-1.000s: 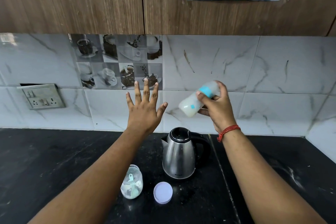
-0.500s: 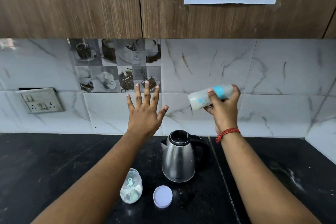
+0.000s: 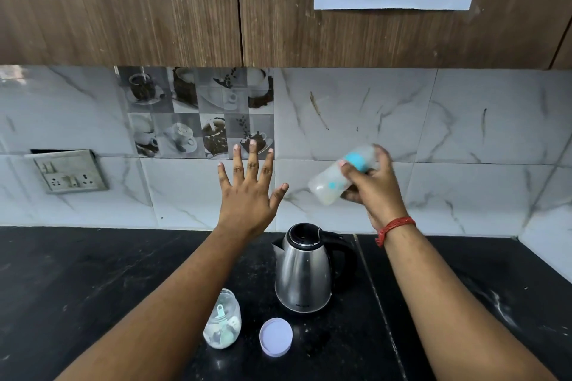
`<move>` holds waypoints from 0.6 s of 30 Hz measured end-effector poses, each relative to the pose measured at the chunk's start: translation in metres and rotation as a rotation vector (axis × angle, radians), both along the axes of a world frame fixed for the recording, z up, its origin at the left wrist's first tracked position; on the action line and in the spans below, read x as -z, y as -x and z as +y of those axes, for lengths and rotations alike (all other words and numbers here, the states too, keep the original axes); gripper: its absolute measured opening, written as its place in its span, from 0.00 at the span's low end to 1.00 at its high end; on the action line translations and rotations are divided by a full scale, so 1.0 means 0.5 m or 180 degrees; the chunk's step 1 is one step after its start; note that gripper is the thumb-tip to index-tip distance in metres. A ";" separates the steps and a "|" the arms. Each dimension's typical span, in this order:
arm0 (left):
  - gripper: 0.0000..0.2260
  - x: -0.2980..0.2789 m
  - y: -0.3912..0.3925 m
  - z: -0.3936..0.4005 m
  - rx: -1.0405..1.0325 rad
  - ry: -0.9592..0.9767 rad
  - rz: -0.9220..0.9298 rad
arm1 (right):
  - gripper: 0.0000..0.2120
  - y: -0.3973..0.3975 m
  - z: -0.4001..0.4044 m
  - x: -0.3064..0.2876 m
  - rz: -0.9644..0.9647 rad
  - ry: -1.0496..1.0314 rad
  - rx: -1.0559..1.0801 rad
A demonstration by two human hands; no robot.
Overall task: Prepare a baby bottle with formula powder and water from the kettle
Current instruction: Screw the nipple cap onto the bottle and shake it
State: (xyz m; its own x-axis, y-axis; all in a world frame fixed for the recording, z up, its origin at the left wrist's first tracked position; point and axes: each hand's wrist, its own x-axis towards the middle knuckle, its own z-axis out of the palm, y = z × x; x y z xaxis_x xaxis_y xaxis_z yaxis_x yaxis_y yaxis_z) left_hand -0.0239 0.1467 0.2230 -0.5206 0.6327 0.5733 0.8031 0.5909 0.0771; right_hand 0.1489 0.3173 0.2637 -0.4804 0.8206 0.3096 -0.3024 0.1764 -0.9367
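The right hand (image 3: 373, 187) holds the baby bottle (image 3: 339, 176) up in the air, with its fingers curled round it. The bottle is tipped on its side and looks blurry, and there is white milk inside it. The left hand (image 3: 249, 195) is up in the air too, with its fingers spread wide and nothing in it. Down on the black surface (image 3: 77, 281) stands a shiny kettle (image 3: 303, 272) with its top open. Near the kettle sits a small clear jar (image 3: 223, 320) with white powder and a blue-green scoop (image 3: 221, 314) in it. Its round lid (image 3: 276, 336) lies just beside the jar.
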 end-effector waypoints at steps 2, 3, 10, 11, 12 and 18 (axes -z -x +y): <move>0.33 0.000 0.002 0.000 -0.0014 0.0016 0.0004 | 0.30 0.001 -0.005 0.005 -0.0033 -0.0032 0.0036; 0.33 -0.001 0.002 0.001 -0.0027 0.0011 -0.0021 | 0.31 -0.001 -0.004 0.007 0.0190 0.0063 0.0238; 0.34 -0.005 0.004 -0.002 -0.0039 0.0014 -0.0007 | 0.30 0.003 -0.007 0.012 0.0216 0.0067 0.0163; 0.34 -0.005 0.004 -0.001 -0.0047 0.0012 -0.0020 | 0.30 0.002 -0.004 0.011 0.0342 0.0148 0.0189; 0.34 -0.005 0.004 -0.003 -0.0053 0.0014 -0.0014 | 0.30 0.001 -0.005 0.006 0.0281 0.0132 0.0068; 0.34 -0.010 0.008 -0.005 -0.0067 -0.0001 0.0011 | 0.32 0.006 -0.005 0.003 0.0269 0.0007 0.0238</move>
